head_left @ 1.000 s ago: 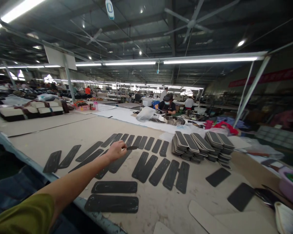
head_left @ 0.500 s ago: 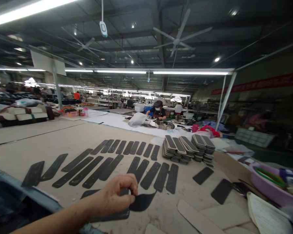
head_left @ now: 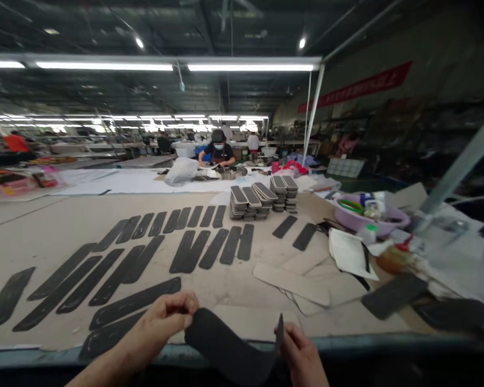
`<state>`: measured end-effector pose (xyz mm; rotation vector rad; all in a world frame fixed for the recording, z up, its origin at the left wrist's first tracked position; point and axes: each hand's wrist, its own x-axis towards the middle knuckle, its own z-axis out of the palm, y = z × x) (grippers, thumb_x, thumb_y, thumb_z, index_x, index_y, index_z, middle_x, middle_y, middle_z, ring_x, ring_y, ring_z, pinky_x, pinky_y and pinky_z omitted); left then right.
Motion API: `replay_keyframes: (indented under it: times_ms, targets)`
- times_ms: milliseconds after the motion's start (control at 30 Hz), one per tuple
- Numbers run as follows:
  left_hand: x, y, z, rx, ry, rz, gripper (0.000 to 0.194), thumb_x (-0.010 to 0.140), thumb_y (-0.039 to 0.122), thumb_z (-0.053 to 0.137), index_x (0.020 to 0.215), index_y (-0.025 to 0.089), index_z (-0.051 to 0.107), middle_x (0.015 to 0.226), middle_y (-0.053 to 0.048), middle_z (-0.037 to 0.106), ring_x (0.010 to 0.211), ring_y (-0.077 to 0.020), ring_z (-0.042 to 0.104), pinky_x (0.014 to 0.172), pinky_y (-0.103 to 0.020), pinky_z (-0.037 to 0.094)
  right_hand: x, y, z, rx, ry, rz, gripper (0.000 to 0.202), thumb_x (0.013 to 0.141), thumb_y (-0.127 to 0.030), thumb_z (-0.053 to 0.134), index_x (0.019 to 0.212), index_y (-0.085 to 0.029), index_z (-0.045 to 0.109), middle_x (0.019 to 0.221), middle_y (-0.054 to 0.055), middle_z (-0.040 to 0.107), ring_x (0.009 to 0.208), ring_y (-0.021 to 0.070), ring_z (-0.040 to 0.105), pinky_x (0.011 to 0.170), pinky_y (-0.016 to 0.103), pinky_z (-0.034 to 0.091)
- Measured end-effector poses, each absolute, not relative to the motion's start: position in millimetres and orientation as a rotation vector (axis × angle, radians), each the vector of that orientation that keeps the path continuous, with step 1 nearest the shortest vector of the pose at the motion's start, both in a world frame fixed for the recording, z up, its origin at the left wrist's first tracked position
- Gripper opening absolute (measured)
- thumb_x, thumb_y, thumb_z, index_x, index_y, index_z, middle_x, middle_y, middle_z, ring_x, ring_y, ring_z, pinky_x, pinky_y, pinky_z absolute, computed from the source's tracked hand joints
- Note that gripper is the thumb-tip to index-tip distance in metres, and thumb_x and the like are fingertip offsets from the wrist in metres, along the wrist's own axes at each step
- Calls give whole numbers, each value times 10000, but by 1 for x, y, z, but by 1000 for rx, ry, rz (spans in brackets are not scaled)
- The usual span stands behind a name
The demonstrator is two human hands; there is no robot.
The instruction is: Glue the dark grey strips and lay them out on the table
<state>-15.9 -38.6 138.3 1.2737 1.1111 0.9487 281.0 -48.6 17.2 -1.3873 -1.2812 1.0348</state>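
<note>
A dark, flexible strip with rounded ends (head_left: 226,344) sags between my two hands near the table's front edge. My left hand (head_left: 170,314) pinches its left end between thumb and fingers. At its other end, which curls upward, my right hand (head_left: 300,352) grips the edge. Two similar dark pieces (head_left: 135,303) lie on the table beside my left hand. Beyond them, several more dark strips (head_left: 108,279) are laid out in slanting rows, some overlapping. A pale, rounded panel (head_left: 292,283) lies flat beyond my right hand.
Stacks of dark-faced pieces with pale edges (head_left: 252,201) stand at the back of the table. To the right are a purple basin (head_left: 371,220), a notebook (head_left: 350,252) and a jar with a red lid (head_left: 393,258). A person (head_left: 218,150) works farther back.
My view has turned right and downward. The dark strip, pinched by my left hand earlier, is now nearer the front edge, and my right hand has come into view holding its other end.
</note>
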Motion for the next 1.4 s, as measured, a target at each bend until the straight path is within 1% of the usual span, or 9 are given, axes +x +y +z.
replay_keyframes:
  times_ms: [100, 200, 400, 633, 767, 1000, 1267, 1333, 1400]
  targets:
    - [-18, -37, 120, 1059, 1253, 939, 177, 625, 294, 698, 685, 155, 605, 660, 5, 500, 584, -116, 430, 551, -223, 354, 293, -51, 12, -1328, -1100, 1273, 400, 819, -574, 572, 692, -195, 561, 565, -43, 422, 547, 118, 395, 534, 244, 335]
    - [-20, -30, 99, 870, 1358, 939, 249, 584, 330, 727, 701, 149, 601, 583, 34, 466, 495, -78, 358, 479, -192, 272, 305, -50, 13, -1466, -1063, 1297, 400, 782, -583, 592, 692, -194, 564, 546, -56, 385, 506, 105, 331, 493, 243, 281]
    - [-12, -10, 59, 792, 1422, 889, 299, 557, 360, 736, 656, 124, 581, 478, 52, 427, 429, -54, 320, 429, -166, 148, 316, -43, 12, -1713, -1207, 986, 374, 771, -556, 564, 654, -203, 598, 575, -10, 523, 588, 155, 480, 588, 262, 383]
    - [8, -10, 82, 545, 1217, 933, 260, 556, 247, 778, 707, 129, 602, 674, 26, 518, 530, -62, 414, 436, -163, 318, 324, -41, 8, -1765, -1203, 1109, 436, 826, -594, 486, 690, -193, 590, 570, -1, 551, 528, 146, 504, 487, 246, 367]
    - [17, -14, 105, 555, 1052, 878, 169, 623, 215, 729, 712, 124, 617, 657, 15, 497, 518, -68, 396, 406, -172, 306, 326, -43, 9, -1721, -1260, 1255, 443, 849, -566, 459, 759, -175, 646, 705, 44, 645, 580, 162, 567, 459, 239, 374]
    - [40, -10, 122, 514, 868, 844, 108, 657, 142, 718, 683, 95, 623, 601, 11, 504, 476, -50, 405, 408, -152, 355, 315, -40, 0, -1671, -1426, 961, 269, 753, -416, 614, 927, -235, 710, 742, 14, 609, 732, 188, 545, 748, 314, 419]
    - [48, -7, 164, 350, 897, 1116, 135, 610, 44, 626, 718, 117, 663, 673, -11, 639, 473, -71, 510, 354, -134, 373, 312, -39, -7, -1631, -1359, 902, 266, 739, -394, 597, 913, -237, 721, 821, 39, 635, 802, 213, 562, 806, 329, 415]
    - [50, -6, 168, 330, 916, 1133, 128, 610, 35, 611, 697, 119, 654, 663, -6, 643, 461, -65, 506, 362, -135, 396, 311, -40, -6, -1601, -1283, 977, 330, 784, -459, 542, 911, -207, 713, 800, 45, 645, 763, 206, 572, 750, 315, 440]
    - [51, -6, 167, 315, 927, 1147, 119, 606, 26, 616, 674, 121, 639, 675, 0, 650, 468, -61, 511, 387, -142, 434, 310, -40, -4, -1576, -1209, 1092, 395, 801, -515, 505, 836, -178, 708, 637, 27, 600, 611, 184, 539, 613, 292, 440]
